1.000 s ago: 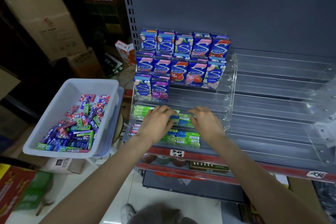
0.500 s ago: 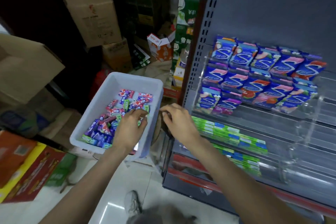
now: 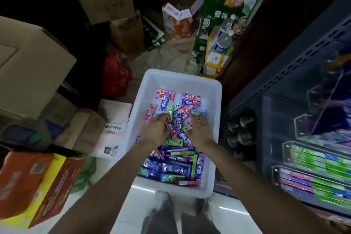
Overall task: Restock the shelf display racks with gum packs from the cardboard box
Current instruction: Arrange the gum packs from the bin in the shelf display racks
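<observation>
White plastic bin [image 3: 182,80] holds the loose gum packs [image 3: 176,157], their long axes pointing every way. Half a second ago only the left hand [image 3: 154,131] reached in; now the right hand [image 3: 199,132] has joined it, both with fingers spread on the packs.

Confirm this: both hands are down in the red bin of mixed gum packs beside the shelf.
Not quite: the bin is white, not red, as the head view shows. The left hand and right hand are indeed down among the mixed gum packs beside the shelf.

Both hands gone from the rack's green packs, left hand [image 3: 155,131] and right hand [image 3: 199,129] now down among loose gum packs [image 3: 174,159] in white bin [image 3: 182,80], view swung leftward
</observation>
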Motion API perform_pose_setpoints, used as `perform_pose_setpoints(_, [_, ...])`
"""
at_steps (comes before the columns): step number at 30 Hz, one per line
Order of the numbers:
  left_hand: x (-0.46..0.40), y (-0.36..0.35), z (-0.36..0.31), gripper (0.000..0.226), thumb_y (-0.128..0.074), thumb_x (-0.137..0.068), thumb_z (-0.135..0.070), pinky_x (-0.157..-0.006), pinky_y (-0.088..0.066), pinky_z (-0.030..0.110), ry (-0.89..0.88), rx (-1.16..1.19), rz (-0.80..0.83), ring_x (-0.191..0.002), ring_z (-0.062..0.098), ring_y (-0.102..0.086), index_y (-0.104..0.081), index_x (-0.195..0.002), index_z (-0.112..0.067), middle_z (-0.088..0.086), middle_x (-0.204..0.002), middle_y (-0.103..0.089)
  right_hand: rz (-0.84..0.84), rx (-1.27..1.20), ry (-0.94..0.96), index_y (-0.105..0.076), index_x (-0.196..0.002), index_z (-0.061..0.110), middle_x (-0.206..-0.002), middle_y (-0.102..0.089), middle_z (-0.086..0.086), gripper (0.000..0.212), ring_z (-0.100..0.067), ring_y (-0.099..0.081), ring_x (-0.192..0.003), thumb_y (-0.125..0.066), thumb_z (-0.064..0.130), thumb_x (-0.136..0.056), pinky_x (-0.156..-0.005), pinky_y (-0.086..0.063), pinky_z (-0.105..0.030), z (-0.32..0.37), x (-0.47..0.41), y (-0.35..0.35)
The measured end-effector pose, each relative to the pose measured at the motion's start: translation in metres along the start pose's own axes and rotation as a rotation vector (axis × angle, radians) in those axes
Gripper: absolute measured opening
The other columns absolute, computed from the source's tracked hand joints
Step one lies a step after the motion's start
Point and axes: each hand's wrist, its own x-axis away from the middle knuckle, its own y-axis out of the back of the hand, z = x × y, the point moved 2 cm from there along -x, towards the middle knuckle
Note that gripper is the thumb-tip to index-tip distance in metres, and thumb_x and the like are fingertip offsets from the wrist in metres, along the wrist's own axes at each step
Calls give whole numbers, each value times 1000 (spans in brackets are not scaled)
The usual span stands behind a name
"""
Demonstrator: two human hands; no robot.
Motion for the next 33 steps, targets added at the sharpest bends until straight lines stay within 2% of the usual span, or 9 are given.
perform_pose_setpoints(4, [-32,-17,4,68,-57,-92,-21,-113,-25,37,9,-3,63,-141,30,-24,-21,-150,-20,9,-157,-16,6,-69,-106,-11,-151,20,-156,1,-16,65,-30,-17,-143,-46,16,-96,-108,-27,-28,-4,-21,-16])
perform_pose_setpoints(6, [-44,-23,6,63,-56,-92,-19,-110,-32,39,0,-16,36,-135,33,-35,-27,-148,-21,12,-154,-24,-57,-40,-75,-18,-150,16,-156,-5,-13,63,-27,-9,-145,-46,6,-95,-110,-25,-27,-5,-27,-20])
perform_pose_setpoints(10, [-60,-24,3,50,-57,-90,-13,-97,-47,43,3,-5,-130,-107,29,-55,-43,-138,-20,14,-127,-53,-163,4,-10,-40,-141,14,-150,-26,-7,61,-25,-23,-138,-45,-12,-86,-111,-24,-26,-9,-33,-17])
perform_pose_setpoints(15, [-76,-26,2,42,-67,-84,-12,-91,-46,44,89,90,-261,-105,29,-52,-45,-120,-13,11,-111,-59,-180,-58,-7,-45,-133,13,-133,-43,-10,55,-26,-42,-123,-51,-11,-84,-100,-33,-25,-9,-44,-9])
perform_pose_setpoints(20, [-83,-27,5,50,-71,-80,-8,-88,-48,39,117,306,-231,-100,29,-57,-46,-124,-9,14,-107,-60,-131,-133,-77,-51,-120,3,-120,-60,-15,33,-26,-57,-110,-58,-1,-89,-87,-43,-25,-11,-44,-4])
perform_pose_setpoints(23, [-79,-29,7,35,-70,-82,-15,-87,-39,28,138,240,-173,-97,26,-56,-54,-111,-3,13,-99,-60,-145,-136,-64,-54,-117,1,-118,-61,-16,27,-26,-58,-109,-57,3,-90,-86,-44,-25,-9,-38,1])
perform_pose_setpoints(26, [-76,-26,6,30,-70,-83,-21,-81,-44,28,161,155,-122,-93,25,-60,-54,-103,-4,9,-93,-60,-134,-126,-58,-50,-119,1,-113,-62,-18,28,-30,-60,-105,-56,8,-92,-81,-47,-31,-7,-31,2])
perform_pose_setpoints(30, [-65,-24,0,36,-65,-86,-17,-80,-52,39,105,-129,-84,-95,30,-63,-46,-114,-4,13,-100,-63,-36,-10,-109,-42,-131,3,-110,-62,-22,40,-35,-61,-101,-54,15,-94,-80,-51,-38,-5,-20,-7])
perform_pose_setpoints(33, [-57,-25,1,36,-66,-83,-7,-77,-53,35,78,-11,-117,-90,29,-64,-48,-115,-5,12,-98,-65,-63,-36,-119,-48,-123,4,-106,-64,-19,33,-32,-63,-98,-57,13,-92,-81,-55,-39,-2,-17,-11])
